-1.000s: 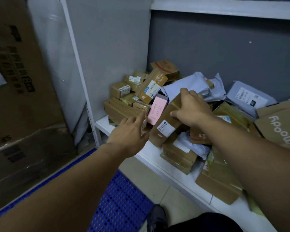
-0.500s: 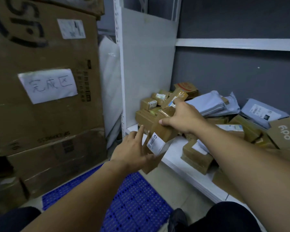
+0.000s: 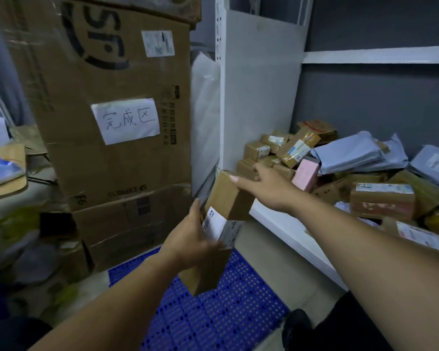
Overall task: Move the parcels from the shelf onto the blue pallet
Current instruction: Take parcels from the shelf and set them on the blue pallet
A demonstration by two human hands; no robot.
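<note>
A long brown cardboard box (image 3: 230,196) with a white label hangs tilted over the blue pallet (image 3: 213,315), just off the front of the white shelf (image 3: 287,228). My left hand (image 3: 188,240) grips it at the labelled middle from the left. My right hand (image 3: 266,187) pinches its upper end, thumb on the top face. Several parcels stay heaped on the shelf: small brown boxes (image 3: 257,150), a pink box (image 3: 306,173), grey mailer bags (image 3: 352,155) and a taped carton (image 3: 382,201).
Big stacked cardboard cartons (image 3: 107,153) with a handwritten paper sign stand on the pallet's far left side. The shelf's white upright and side panel (image 3: 259,97) rise behind the box. My dark shoe (image 3: 297,325) is on the tiled floor beside the pallet. A cluttered surface (image 3: 5,178) lies far left.
The long box has come off the shelf pile, moving left and down over the pallet. My left hand, open before, now grips its middle. My view has swung left.
</note>
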